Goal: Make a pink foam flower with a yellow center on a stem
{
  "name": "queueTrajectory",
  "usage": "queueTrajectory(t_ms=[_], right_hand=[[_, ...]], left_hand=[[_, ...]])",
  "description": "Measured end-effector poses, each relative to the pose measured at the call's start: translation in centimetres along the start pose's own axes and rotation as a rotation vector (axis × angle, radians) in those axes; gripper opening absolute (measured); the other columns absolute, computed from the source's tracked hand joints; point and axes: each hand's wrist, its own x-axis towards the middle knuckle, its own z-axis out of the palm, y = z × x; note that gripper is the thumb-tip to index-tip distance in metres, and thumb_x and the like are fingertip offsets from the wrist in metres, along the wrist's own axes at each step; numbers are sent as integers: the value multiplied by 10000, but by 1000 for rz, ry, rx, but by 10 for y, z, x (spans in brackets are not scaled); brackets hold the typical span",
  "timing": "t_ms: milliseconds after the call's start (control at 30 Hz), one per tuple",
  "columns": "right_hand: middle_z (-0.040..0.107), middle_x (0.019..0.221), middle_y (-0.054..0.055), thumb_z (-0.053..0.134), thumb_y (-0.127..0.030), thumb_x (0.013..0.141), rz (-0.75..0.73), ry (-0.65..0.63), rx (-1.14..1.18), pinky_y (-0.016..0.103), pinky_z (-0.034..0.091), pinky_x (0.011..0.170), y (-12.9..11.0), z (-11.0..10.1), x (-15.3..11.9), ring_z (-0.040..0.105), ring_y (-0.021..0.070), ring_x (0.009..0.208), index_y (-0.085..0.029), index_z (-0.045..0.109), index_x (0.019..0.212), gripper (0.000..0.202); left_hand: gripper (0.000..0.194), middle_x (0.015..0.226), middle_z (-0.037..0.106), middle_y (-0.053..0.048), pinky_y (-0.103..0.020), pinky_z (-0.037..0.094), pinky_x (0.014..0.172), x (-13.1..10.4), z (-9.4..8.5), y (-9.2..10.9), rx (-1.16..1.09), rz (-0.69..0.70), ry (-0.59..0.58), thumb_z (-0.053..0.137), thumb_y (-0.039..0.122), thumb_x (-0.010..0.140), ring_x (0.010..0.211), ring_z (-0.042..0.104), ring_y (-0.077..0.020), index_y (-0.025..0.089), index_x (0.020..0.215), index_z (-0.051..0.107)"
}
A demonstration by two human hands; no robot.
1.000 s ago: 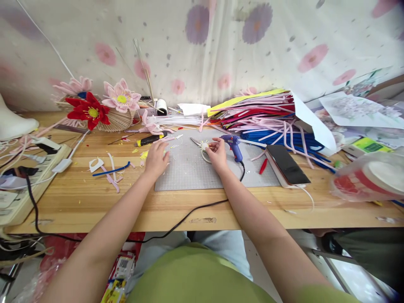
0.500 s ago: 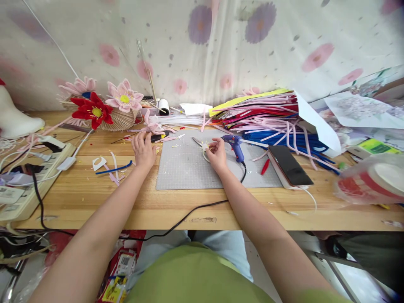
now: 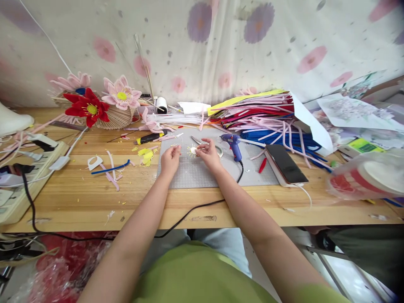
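Note:
My right hand (image 3: 209,156) pinches a small white flower centre (image 3: 193,151) with thin pale-yellow stamens spreading out around it. Over the left part of the grey cutting mat (image 3: 195,179) is my left hand (image 3: 170,161), its fingers pressed together; whatever they grip is too small to make out. The two hands are apart, with the flower centre between them. Scissors (image 3: 219,151) lie on the mat, partly hidden behind my right hand. Just right of them rests a blue glue gun (image 3: 232,145) with a white glue stick in its back.
Yellow scraps (image 3: 146,156) and a utility knife (image 3: 150,138) lie left of the mat. A phone (image 3: 286,163), pipe cleaners (image 3: 265,113) and a bagged cup (image 3: 369,176) occupy the right. Finished fabric-like flowers (image 3: 91,109) and a power strip (image 3: 34,181) stand left. A black cord (image 3: 195,209) crosses the front.
My left hand has moved right from beside the utility knife onto the mat, fingers now closed, uncovering the yellow scraps. My right hand has shifted slightly left with the flower centre, away from the scissors.

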Motion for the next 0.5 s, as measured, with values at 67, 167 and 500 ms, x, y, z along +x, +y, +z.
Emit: queueTrajectory(t_ms=[67,167,500], right_hand=[[542,775,-67,665,-327,596,3,-36,4,270,488,614,0,4,0,557,85,589,-251,342,1018,536],[552,796,-62,672,-324,596,-5,-89,-11,261,485,587,0,10,0,560,80,571,-255,342,1026,546],[572,859,-17,704,-336,598,-8,-61,-32,278,483,676,-8,4,6,580,108,718,-238,446,997,485]], left_hand=[[299,834,642,-50,-215,445,515,-2,0,-1,-136,-77,-68,639,433,706,656,586,-131,181,867,646],[315,857,656,-67,-242,498,579,-3,2,1,-282,-199,-138,679,425,665,755,619,-158,157,825,639],[146,661,634,-13,-324,546,685,-3,3,5,-392,-352,-106,698,191,646,628,626,-122,133,673,566]])
